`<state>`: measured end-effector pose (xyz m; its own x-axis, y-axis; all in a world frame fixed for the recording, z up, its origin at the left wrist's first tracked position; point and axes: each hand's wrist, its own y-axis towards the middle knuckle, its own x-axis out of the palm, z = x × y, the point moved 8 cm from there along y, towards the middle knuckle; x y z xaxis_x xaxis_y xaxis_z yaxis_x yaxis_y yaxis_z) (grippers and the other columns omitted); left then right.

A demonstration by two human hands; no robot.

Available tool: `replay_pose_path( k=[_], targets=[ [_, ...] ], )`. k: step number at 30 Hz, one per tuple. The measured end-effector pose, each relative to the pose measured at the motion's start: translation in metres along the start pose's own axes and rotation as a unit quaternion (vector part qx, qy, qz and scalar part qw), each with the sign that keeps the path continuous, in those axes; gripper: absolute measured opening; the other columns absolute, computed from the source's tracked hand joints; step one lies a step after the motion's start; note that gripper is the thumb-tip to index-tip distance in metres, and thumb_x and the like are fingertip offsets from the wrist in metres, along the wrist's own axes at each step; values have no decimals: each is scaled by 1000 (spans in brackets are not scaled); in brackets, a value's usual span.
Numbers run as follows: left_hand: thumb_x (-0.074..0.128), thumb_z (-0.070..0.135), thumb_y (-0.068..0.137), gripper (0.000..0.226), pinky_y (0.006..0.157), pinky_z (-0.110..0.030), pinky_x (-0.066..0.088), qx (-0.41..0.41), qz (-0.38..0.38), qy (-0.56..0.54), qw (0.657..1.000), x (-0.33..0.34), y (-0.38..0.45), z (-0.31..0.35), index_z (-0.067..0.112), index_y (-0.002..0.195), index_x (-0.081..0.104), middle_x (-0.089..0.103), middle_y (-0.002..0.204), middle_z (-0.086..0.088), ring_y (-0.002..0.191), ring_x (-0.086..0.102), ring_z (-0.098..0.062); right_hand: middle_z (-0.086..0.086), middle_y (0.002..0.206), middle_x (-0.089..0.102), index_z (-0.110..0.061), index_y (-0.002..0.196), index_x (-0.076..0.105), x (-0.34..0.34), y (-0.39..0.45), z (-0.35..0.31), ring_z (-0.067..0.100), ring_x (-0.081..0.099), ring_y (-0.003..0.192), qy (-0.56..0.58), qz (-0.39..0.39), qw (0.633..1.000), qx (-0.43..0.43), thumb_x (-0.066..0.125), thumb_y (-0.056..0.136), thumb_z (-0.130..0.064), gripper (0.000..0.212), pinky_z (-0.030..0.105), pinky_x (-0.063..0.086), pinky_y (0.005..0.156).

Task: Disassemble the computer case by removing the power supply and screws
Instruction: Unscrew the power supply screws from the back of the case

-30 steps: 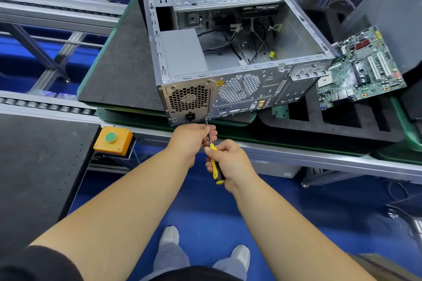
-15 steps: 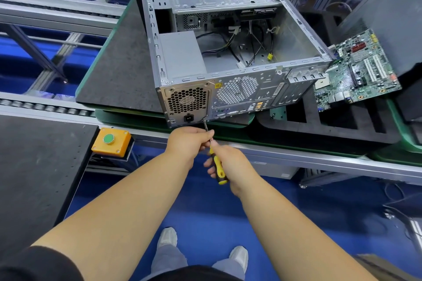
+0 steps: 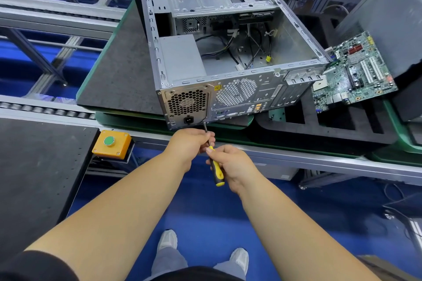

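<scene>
Steel computer case (image 3: 228, 52) open on its side, power supply (image 3: 182, 59) not yet out

Right hand (image 3: 233, 164) grips the yellow-handled screwdriver (image 3: 217, 171); left hand (image 3: 189, 143) pinches its shaft just beyond the right fingers; tip meets the supply's lower rear corner; motherboard (image 3: 356, 73) already out, well right; supply and screws remain, I'd judge.

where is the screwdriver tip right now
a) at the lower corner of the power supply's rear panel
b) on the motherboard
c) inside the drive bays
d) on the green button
a, the screwdriver shaft runs up from the two hands to the bottom right corner of the power supply rear panel, beside the power socket.
</scene>
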<state>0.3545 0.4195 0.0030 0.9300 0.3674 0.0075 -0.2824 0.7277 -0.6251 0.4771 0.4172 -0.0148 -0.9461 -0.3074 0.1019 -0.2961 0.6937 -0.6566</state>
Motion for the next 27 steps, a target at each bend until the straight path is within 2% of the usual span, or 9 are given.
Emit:
replay_pose_path(
  k=[4, 6, 9, 14, 17, 19, 21, 25, 27],
  targets=[
    [59, 20, 96, 22, 76, -28, 53, -31, 21, 8, 999, -6, 1, -4, 3, 108, 67, 66, 91, -8, 77, 61, -15, 0, 73, 67, -10, 87, 58, 1, -3, -7, 2, 63, 57, -75, 42, 995, -43, 75, 86, -26, 23, 18, 45, 50],
    [66, 27, 92, 27, 88, -38, 53, -41, 29, 16, 999, -8, 3, -9, 5, 108, 67, 66, 94, -11, 82, 60, -20, -1, 71, 64, -13, 83, 56, -2, -6, -11, 8, 59, 57, -125, 76, 988, -57, 76, 85, -29, 26, 20, 43, 46],
    [73, 28, 86, 22, 89, -42, 54, -30, 34, 15, 999, -7, 5, -14, 11, 99, 68, 66, 83, -9, 79, 60, -22, 0, 70, 58, -19, 79, 51, -7, -8, -16, 13, 51, 56, -183, 107, 975, -71, 77, 82, -34, 30, 17, 36, 33],
    [74, 22, 85, 10, 85, -42, 54, -24, 46, 3, 999, -8, 10, -15, 14, 83, 68, 62, 70, -6, 73, 57, -23, -2, 73, 59, -22, 82, 52, -8, -6, -21, 12, 52, 62, -256, 103, 957, -87, 76, 81, -40, 30, 19, 36, 40],
    [74, 17, 85, 12, 70, -31, 53, -25, 35, -27, 999, -5, 12, -15, 11, 78, 67, 61, 67, -5, 63, 56, -18, 0, 76, 64, -17, 93, 61, -2, -4, -14, 12, 55, 62, -191, 25, 981, -37, 67, 90, -39, 23, 23, 44, 50],
    [73, 17, 85, 16, 66, -30, 49, -18, 26, -36, 999, -3, 14, -16, 9, 74, 66, 60, 63, -4, 59, 52, -17, 3, 74, 66, -13, 96, 67, 5, -9, -2, 12, 56, 58, -65, -46, 996, 29, 55, 98, -44, 34, 24, 45, 54],
    [72, 19, 86, 18, 59, -28, 46, -16, 21, -35, 999, -3, 15, -17, 8, 74, 65, 58, 59, -1, 56, 50, -15, 5, 72, 65, -11, 93, 70, 10, -14, 10, 14, 55, 55, 72, -93, 989, 89, 43, 102, -49, 48, 24, 47, 53],
    [67, 19, 90, 17, 55, -26, 45, -37, 0, -99, 994, 2, 15, -23, 6, 79, 64, 60, 62, -3, 58, 52, -17, 1, 64, 56, -9, 99, 63, 13, -17, 16, 11, 40, 46, 172, -109, 973, 112, 36, 106, -38, 41, 21, 39, 46],
    [56, 14, 95, 13, 66, -26, 51, -54, -27, -214, 975, 5, 14, -23, 5, 90, 65, 69, 78, -7, 75, 65, -18, 1, 62, 53, -8, 102, 59, 13, -15, 16, 10, 37, 44, 173, -96, 975, 101, 37, 106, -35, 34, 22, 36, 45]
  ],
)
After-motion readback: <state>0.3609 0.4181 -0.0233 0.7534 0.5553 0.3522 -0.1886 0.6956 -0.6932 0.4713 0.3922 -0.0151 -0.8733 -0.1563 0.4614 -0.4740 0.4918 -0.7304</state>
